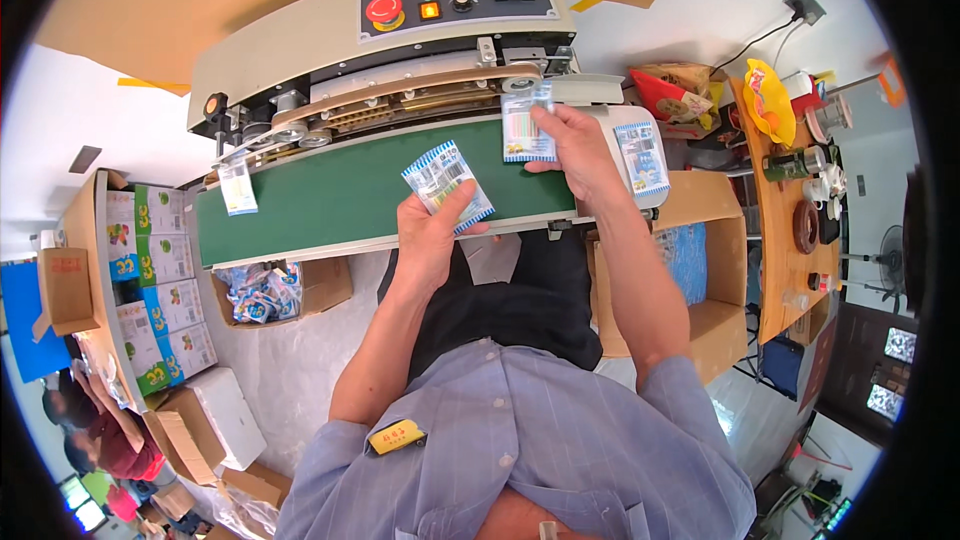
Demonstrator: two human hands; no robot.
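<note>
My left hand is closed on a small blue-and-white plastic packet, held tilted over the green conveyor belt. Between the thumb and fingers of my right hand is another such packet, its top edge up against the brown sealing band of the band sealing machine. At the belt's left end a third packet hangs upright from the band. One more packet lies on the pale side plate just right of my right hand.
Below the belt's left end stands a cardboard box of packets. An open carton with blue plastic is at right, near a wooden table with jars. Stacked printed cartons stand left. The machine carries a red stop button.
</note>
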